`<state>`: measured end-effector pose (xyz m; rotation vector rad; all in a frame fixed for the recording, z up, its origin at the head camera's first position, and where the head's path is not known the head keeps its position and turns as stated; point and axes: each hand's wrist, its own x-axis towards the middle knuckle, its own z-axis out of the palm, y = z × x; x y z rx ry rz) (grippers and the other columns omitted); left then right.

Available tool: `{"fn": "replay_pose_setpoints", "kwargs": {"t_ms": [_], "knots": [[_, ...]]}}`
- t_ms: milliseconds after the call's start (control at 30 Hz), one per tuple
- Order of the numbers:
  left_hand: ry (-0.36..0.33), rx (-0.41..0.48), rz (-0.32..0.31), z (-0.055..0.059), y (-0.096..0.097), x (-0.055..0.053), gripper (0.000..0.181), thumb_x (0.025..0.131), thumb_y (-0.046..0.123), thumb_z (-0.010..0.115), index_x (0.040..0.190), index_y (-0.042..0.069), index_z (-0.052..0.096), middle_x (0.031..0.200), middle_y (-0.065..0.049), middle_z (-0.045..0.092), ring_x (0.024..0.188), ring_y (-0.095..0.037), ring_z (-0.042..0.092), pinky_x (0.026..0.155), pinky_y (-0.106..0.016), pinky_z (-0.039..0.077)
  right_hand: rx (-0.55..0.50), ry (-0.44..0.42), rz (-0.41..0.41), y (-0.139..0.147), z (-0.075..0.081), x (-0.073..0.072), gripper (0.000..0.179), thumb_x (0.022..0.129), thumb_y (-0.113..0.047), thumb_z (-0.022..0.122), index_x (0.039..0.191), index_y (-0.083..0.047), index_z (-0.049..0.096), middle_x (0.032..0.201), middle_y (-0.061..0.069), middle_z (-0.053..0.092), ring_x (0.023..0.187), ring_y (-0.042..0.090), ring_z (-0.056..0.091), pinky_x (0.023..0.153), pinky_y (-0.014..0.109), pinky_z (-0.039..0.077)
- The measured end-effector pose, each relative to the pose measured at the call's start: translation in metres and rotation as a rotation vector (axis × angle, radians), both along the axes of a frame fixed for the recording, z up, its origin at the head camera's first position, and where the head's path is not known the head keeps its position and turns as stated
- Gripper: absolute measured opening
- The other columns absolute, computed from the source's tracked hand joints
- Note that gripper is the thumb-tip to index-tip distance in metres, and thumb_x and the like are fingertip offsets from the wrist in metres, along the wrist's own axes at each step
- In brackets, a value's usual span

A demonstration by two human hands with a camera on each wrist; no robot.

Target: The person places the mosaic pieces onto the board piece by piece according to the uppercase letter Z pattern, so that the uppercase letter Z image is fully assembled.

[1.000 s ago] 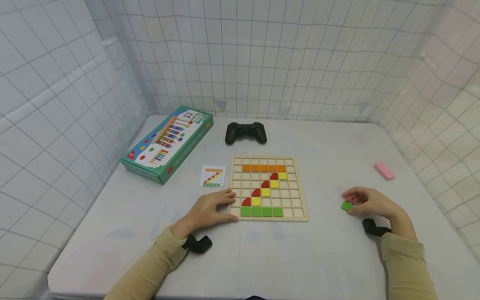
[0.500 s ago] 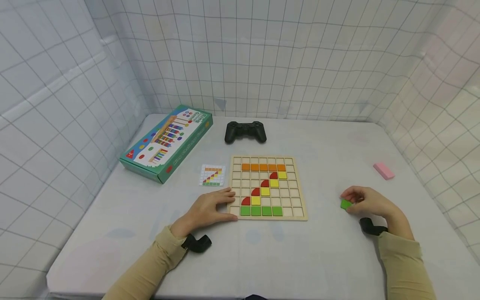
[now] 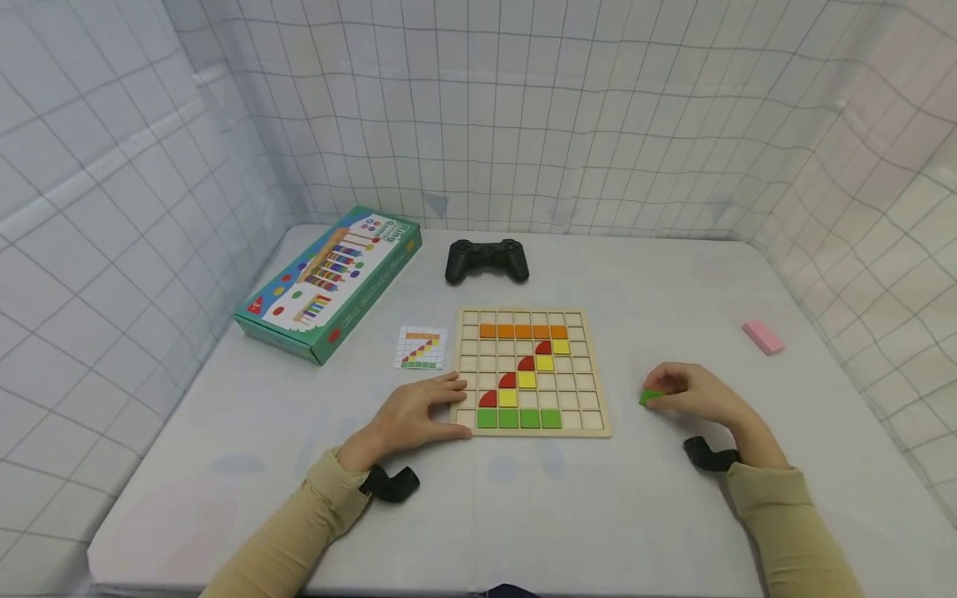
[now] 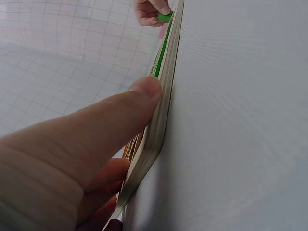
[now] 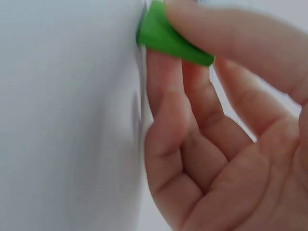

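My right hand pinches a green square tile between thumb and fingertips, to the right of the wooden grid board. The right wrist view shows the tile tilted, close to the table surface. My left hand rests at the board's near left corner. Its straight thumb touches the front edge, and its fingers lie on the left edge. Set in the board are a row of orange tiles, a diagonal of red quarter-round and yellow tiles, and a front row of green tiles.
A small pattern card with a similar coloured design lies left of the board. Behind are a green game box at the left and a black game controller. A pink block lies at the right. Gridded cloth walls surround the white table.
My right hand has moved left towards the board, carrying the green tile. The left hand keeps its place at the board's corner.
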<state>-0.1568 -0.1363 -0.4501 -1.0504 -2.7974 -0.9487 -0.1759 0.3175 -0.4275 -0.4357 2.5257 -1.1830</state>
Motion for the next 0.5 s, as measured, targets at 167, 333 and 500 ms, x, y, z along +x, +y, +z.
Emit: {"fn": "replay_pose_setpoints", "kwargs": {"t_ms": [167, 333, 500], "knots": [[-0.002, -0.005, 0.002, 0.0, 0.0, -0.001, 0.067, 0.074, 0.052, 0.074, 0.121, 0.005, 0.065, 0.131, -0.003, 0.056, 0.128, -0.017, 0.044, 0.105, -0.036, 0.038, -0.038, 0.01, 0.062, -0.033, 0.005, 0.002, 0.016, 0.083, -0.017, 0.073, 0.093, -0.008, 0.065, 0.09, 0.004, 0.065, 0.083, 0.015, 0.059, 0.073, 0.024, 0.049], [-0.007, -0.004, 0.003, 0.0, 0.0, 0.0, 0.067, 0.074, 0.053, 0.073, 0.121, 0.006, 0.065, 0.131, -0.003, 0.056, 0.129, -0.017, 0.043, 0.105, -0.037, 0.038, -0.04, 0.04, 0.147, -0.056, 0.007, 0.0, 0.012, 0.084, -0.02, 0.072, 0.093, -0.013, 0.068, 0.088, -0.002, 0.066, 0.079, 0.014, 0.057, 0.073, 0.025, 0.049], [-0.017, 0.0, 0.009, 0.0, 0.0, 0.0, 0.067, 0.074, 0.053, 0.073, 0.12, 0.006, 0.065, 0.131, -0.003, 0.056, 0.129, -0.017, 0.043, 0.105, -0.037, 0.037, -0.044, 0.019, 0.231, -0.075, 0.012, -0.002, 0.011, 0.085, -0.02, 0.07, 0.095, -0.014, 0.069, 0.091, -0.004, 0.066, 0.08, 0.015, 0.057, 0.074, 0.026, 0.05]]}}
